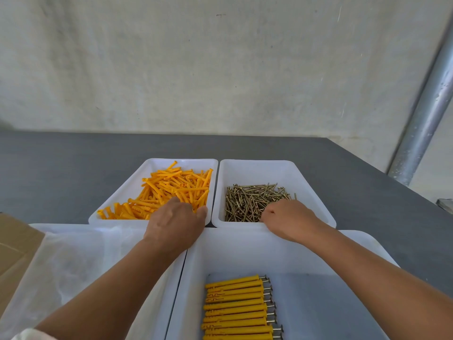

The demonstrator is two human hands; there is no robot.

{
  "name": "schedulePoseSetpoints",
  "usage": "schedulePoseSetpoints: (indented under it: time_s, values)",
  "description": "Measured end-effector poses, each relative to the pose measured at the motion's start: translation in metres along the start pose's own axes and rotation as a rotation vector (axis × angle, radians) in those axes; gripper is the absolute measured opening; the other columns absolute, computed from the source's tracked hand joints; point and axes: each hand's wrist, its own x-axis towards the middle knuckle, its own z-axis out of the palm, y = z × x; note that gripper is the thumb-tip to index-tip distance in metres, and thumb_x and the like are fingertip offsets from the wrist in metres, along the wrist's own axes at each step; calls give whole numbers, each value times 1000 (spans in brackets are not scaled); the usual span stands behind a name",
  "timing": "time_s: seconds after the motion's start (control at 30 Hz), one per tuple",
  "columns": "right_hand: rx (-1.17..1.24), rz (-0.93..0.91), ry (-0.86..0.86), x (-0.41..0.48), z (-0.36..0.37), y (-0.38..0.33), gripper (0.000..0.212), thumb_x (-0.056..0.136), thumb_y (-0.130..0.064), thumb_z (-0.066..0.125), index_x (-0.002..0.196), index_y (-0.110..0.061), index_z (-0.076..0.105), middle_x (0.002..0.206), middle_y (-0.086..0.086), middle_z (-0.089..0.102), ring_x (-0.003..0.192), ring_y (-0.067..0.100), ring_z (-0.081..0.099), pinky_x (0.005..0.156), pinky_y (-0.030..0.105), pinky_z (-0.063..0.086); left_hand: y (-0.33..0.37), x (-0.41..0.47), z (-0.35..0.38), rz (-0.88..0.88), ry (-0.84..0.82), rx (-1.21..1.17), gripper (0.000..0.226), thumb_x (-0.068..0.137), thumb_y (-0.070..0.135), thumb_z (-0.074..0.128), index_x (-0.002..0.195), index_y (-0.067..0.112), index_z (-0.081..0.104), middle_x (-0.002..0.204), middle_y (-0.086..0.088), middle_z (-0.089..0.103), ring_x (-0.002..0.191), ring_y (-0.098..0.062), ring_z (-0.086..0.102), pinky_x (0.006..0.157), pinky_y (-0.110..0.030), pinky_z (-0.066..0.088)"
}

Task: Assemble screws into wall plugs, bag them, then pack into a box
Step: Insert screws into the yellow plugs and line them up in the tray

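Head view shows the left hand (175, 223) reaching palm-down into the tray of orange wall plugs (169, 190), fingers hidden, grip unclear. Beside it, the right hand (288, 220) curls loosely over the screws (250, 202) in the neighbouring tray; whether it holds one is unclear. Assembled plugs (239, 307) lie in the near tray (247, 249); a cardboard box (14, 244) sits far left.
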Motion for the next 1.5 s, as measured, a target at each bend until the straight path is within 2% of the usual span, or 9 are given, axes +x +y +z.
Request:
schedulePoseSetpoints:
  time_s: [0.1,0.27,0.4,0.5,0.6,0.73,0.9,1.07,1.5]
  values:
    - [61,11,9,0,-3,1,27,93,-22,45,94,-15,71,93,1,70,86,19,63,65,30,46,1,0,-2,4,79,-85,33,99,30,38,90,13,65,100,-4,50,91,-20,53,73,-29,39]
    - [142,-30,-12,-3,-6,2,26,92,-25,46,72,-10,56,69,-1,54,64,13,46,57,29,35,5,-1,-7,26,214,-255,36,91,10,50,123,12,65,124,-5,47,113,-23,51,91,-30,43]
    - [204,-45,-20,-9,-13,1,24,89,-24,51,76,-7,61,69,-1,55,60,10,45,53,23,33,7,-3,-9,95,355,-343,40,82,-7,55,117,8,68,121,-7,50,107,-22,54,83,-20,40]
    - [263,-64,31,-12,-17,-3,16,87,-21,54,83,-14,69,81,-8,67,67,5,54,54,20,37,7,-3,-9,147,418,-366,23,85,3,66,106,10,72,112,-8,54,91,-19,55,77,-17,36]
    - [325,-83,112,-15,-20,-8,16,85,-19,55,77,-25,67,77,-16,65,74,3,58,58,20,42,7,-2,-8,158,420,-404,17,87,15,70,103,17,73,103,0,53,84,-15,53,74,-20,36]
    - [390,-145,247,-17,-25,-12,20,88,-19,57,78,-35,64,73,-14,61,68,1,56,57,19,41,11,0,-14,81,447,-579,14,87,27,69,100,23,73,91,9,61,83,-13,58,73,-22,38]
    - [818,-89,274,-15,-31,-16,20,89,-11,60,84,-30,65,79,-8,65,72,7,60,67,24,48,14,5,-23,-164,290,-1200,15,90,19,68,103,12,67,67,7,66,63,-9,61,65,-29,56]
    - [1082,-45,162,-19,-33,-19,18,85,0,60,83,-16,68,76,4,68,68,12,62,65,26,50,10,9,-22,-404,155,-1613,34,90,9,67,120,13,51,85,-10,68,62,-11,68,56,-25,57]
    - [1043,-7,200,-19,-31,-20,17,85,-2,59,84,-17,67,77,5,68,68,12,61,64,26,49,4,16,-15,-412,30,-1725,37,93,7,61,129,1,51,97,-14,68,63,-10,70,55,-24,56]
